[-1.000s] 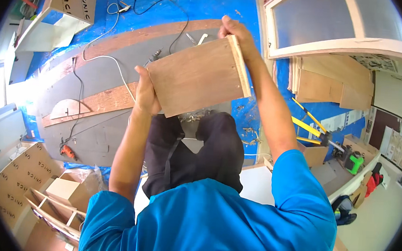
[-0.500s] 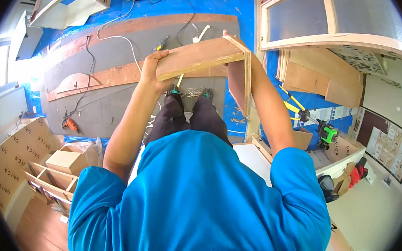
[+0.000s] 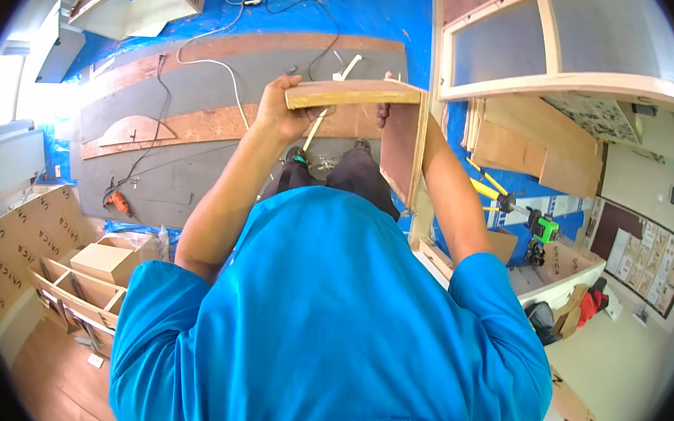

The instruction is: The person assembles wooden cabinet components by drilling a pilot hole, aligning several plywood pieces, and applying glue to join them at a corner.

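Note:
An L-shaped plywood piece (image 3: 354, 95), two boards joined at a corner, is held up in front of me. Its upper board runs sideways, edge toward me, while its side panel (image 3: 401, 154) hangs down at the right end. My left hand (image 3: 278, 109) is closed around the upper board's left end. Behind the side panel my right hand (image 3: 382, 114) grips the piece near the corner; its fingertips show on the panel's inner side and the rest is mostly hidden.
Long brown boards (image 3: 225, 126) lie on a grey sheet over blue tarp (image 3: 392, 9), with cables across them. An orange-handled power tool (image 3: 118, 201) lies at left. At right stand a wooden-framed panel (image 3: 549, 77) and a green device (image 3: 543, 228) on a yellow-legged tripod.
The plywood piece has tilted, so less of its upper board's broad face shows and more of its edge. My left hand has shifted a little right, and both hands still hold it.

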A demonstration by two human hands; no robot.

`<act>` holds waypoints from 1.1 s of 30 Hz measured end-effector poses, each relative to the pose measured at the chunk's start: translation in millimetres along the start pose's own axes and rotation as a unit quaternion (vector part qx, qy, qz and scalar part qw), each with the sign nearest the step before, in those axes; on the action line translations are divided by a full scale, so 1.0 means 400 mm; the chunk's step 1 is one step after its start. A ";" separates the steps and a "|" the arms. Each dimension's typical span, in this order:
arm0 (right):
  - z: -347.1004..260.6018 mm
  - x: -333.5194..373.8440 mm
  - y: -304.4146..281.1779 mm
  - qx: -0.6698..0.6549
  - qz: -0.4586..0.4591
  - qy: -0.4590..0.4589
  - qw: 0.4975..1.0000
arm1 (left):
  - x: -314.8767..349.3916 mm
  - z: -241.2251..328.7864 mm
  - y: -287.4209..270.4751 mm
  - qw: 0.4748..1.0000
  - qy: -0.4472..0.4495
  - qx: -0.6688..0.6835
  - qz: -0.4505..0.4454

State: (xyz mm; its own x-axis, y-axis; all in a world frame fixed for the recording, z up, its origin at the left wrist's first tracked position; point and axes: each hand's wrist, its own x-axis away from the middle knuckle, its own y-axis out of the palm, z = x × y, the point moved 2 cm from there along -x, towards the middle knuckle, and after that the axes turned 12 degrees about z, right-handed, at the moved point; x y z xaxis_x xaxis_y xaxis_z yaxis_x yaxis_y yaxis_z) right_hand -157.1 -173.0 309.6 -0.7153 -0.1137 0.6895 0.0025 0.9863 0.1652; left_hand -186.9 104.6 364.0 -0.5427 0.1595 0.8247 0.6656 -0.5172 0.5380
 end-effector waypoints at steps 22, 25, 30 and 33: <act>-0.355 -0.209 -0.028 0.137 -0.219 -0.055 0.965 | 0.000 -0.031 -0.064 0.839 0.427 -0.321 0.102; -0.391 -0.230 0.125 0.151 -0.331 0.026 0.931 | 0.023 -0.010 0.020 0.807 0.519 -0.271 0.078; -0.391 -0.188 0.334 0.129 -0.352 0.154 0.914 | 0.071 0.067 -0.027 0.869 0.473 -0.143 -0.001; -0.332 -0.209 0.416 0.184 -0.335 0.216 0.898 | 0.106 0.119 -0.098 0.830 0.506 -0.203 0.118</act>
State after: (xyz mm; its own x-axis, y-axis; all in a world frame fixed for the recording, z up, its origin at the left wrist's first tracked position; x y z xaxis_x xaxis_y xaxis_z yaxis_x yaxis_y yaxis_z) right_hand -4.2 -15.5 373.2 -0.1314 -0.6547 0.7444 -0.6163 0.6421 0.4559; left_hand -211.7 171.5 386.2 -0.7106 -0.6685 0.2193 0.6989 -0.7067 0.1102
